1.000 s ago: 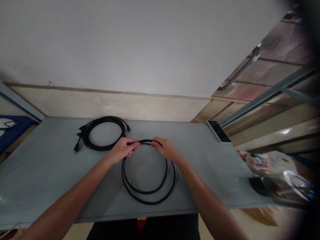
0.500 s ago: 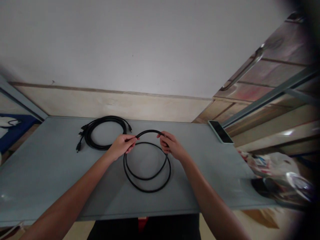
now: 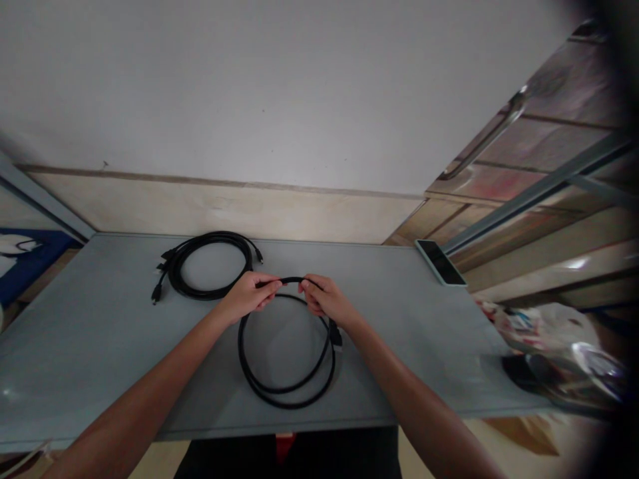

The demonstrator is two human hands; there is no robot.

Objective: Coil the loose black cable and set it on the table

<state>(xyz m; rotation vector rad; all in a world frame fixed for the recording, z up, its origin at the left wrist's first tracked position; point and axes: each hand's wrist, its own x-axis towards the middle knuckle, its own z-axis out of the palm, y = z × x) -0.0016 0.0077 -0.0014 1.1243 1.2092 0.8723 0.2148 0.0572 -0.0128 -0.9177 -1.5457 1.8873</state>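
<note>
A black cable (image 3: 287,389) lies in loose loops on the grey table (image 3: 100,352), in front of me. My left hand (image 3: 248,295) pinches the top of the loops at the left. My right hand (image 3: 323,301) grips the same top stretch a little to the right, so a short piece of cable spans between the two hands. A plug end of the cable hangs just below my right wrist. A second black cable (image 3: 204,266), coiled with its plugs sticking out, rests on the table behind my left hand, untouched.
A phone (image 3: 441,263) lies face up at the table's far right corner. Crumpled plastic bags (image 3: 549,346) and a dark object sit past the right edge. A pale wall runs behind the table, with wooden panels and a metal rail at the right.
My hands have come closer together on the cable's top. The raised arc between them has flattened, and the loops have tightened and shifted slightly left.
</note>
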